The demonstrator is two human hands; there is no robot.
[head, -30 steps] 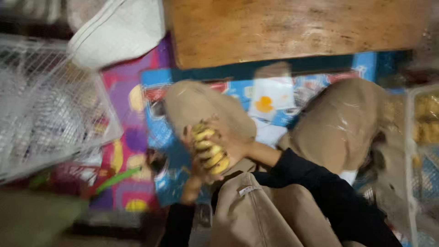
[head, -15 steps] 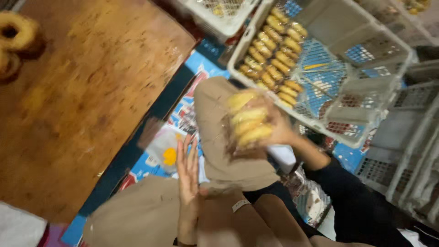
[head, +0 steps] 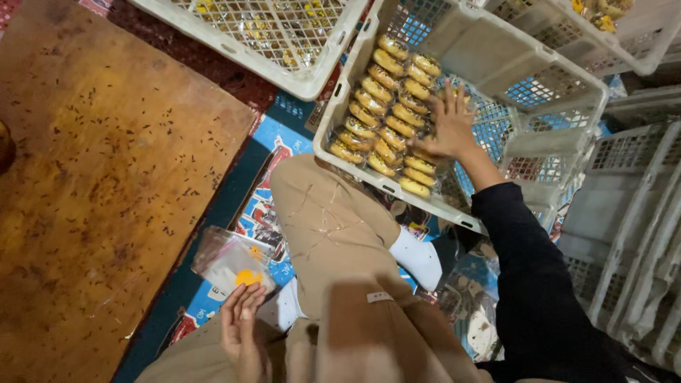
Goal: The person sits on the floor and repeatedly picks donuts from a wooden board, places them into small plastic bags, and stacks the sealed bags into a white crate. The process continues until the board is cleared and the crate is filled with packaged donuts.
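I see my right hand (head: pixel 448 124) spread flat, fingers (head: pixel 461 99) wide, pressing on a row of small golden pastries (head: pixel 386 120) packed in the white plastic crate (head: pixel 489 60). That hand grips nothing; it only rests on the rows. My left hand (head: pixel 241 330) sits low by my knee, fingers loosely curled and narrow, touching the edge of a clear plastic bag (head: pixel 230 259) with an orange mark, which lies at the edge of the wooden board (head: pixel 106 177).

I judge the pastries light, soft and easily crushed, the wrapping somewhat slippery. I would take a row from both ends or lift from beneath, never pinch the middle. The bag is flimsy; its open edge is the place to hold.

Half a second ago the right hand carried a stack of pastries above my knee; now that stack lies in the crate and the hand is empty.
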